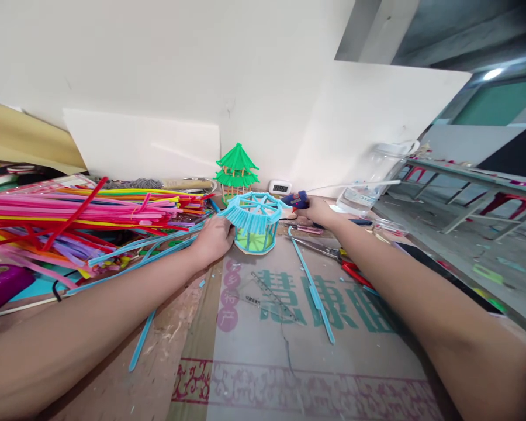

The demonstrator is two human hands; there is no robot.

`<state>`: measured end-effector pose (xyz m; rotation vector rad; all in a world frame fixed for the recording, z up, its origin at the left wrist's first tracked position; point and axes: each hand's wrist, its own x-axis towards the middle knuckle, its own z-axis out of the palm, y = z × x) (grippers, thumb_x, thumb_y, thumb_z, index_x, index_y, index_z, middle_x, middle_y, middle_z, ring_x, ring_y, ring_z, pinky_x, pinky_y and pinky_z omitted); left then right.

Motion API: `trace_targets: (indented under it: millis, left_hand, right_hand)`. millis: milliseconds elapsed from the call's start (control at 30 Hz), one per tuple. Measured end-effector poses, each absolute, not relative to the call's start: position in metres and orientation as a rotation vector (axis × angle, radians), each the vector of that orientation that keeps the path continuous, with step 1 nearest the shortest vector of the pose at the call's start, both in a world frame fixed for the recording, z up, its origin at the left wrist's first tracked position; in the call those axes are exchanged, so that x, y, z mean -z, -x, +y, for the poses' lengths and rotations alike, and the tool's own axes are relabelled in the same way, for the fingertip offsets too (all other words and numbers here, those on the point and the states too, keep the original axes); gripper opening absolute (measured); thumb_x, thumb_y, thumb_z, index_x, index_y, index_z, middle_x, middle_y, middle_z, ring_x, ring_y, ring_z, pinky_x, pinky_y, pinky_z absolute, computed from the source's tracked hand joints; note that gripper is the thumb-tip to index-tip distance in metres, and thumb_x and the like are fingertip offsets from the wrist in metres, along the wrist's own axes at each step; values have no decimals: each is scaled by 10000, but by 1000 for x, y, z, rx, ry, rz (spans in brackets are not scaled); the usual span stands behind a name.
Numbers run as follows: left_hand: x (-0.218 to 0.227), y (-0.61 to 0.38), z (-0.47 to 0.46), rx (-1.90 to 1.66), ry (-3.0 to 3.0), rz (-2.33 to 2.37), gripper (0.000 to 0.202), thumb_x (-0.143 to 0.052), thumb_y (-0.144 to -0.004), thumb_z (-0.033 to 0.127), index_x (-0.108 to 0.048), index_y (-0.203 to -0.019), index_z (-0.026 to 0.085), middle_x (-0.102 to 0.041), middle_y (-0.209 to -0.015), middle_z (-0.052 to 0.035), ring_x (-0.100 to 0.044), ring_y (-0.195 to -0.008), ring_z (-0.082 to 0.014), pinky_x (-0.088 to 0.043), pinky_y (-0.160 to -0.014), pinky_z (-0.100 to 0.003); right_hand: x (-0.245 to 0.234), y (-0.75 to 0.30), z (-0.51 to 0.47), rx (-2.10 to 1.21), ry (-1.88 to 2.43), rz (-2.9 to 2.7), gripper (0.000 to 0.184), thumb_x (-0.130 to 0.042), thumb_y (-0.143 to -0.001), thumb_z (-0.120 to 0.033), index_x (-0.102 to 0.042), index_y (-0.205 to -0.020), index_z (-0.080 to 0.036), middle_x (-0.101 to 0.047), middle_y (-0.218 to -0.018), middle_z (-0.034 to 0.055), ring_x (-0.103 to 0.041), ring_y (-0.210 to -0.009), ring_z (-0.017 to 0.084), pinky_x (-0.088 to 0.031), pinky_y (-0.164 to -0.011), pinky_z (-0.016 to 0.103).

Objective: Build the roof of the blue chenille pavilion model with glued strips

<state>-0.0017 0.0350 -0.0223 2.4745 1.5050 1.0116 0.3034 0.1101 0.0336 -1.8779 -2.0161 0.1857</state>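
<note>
We see the right hand clamped on the glue gun, which points left, long axis crosswise, toward the upright blue model house on the tabletop; the left hand, nearer, touches its left side (we cannot tell whether it grips).

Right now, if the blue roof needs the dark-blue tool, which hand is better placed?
Right, probably: the right hand holds the dark-blue tool beside the blue roof, while the left hand, on its opposite side, seems to steady it.
</note>
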Motion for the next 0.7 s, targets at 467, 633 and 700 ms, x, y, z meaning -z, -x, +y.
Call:
trace_targets:
  millis: [467, 633, 700]
  left_hand:
    - [18, 0, 30, -841, -2634, 1687, 167, -448, -869, 216, -603, -879, 156, -663, -939, -142, -614, -939, -300, -466, -801, -399]
    - [19, 0, 31, -938, -2657, 1605, 216, -454, -855, 181, -604, -1009, 154, -656, -1047, -147, -603, -1017, -310, -469, -845, -407]
    - [19, 0, 31, -985, -2645, 1568, 234, -456, -850, 172, -606, -1029, 154, -650, -1085, -149, -595, -1043, -310, -468, -867, -410]
  right_hand:
    - [-95, -305, 53, -491, 1557, -1871, 210, -544, -825, -270, -683, -956, -182, -753, -808, 56, -692, -739, 177, -507, -631, 237]
    - [-103, -301, 11, -655, 1183, -1874, 197, -635, -783, -331, -704, -895, -185, -743, -936, 53, -686, -848, 199, -516, -786, 286]
    - [-103, -300, -3, -632, 1181, -1937, 237, -634, -799, -415, -693, -877, -198, -734, -917, 41, -678, -835, 200, -515, -798, 302]
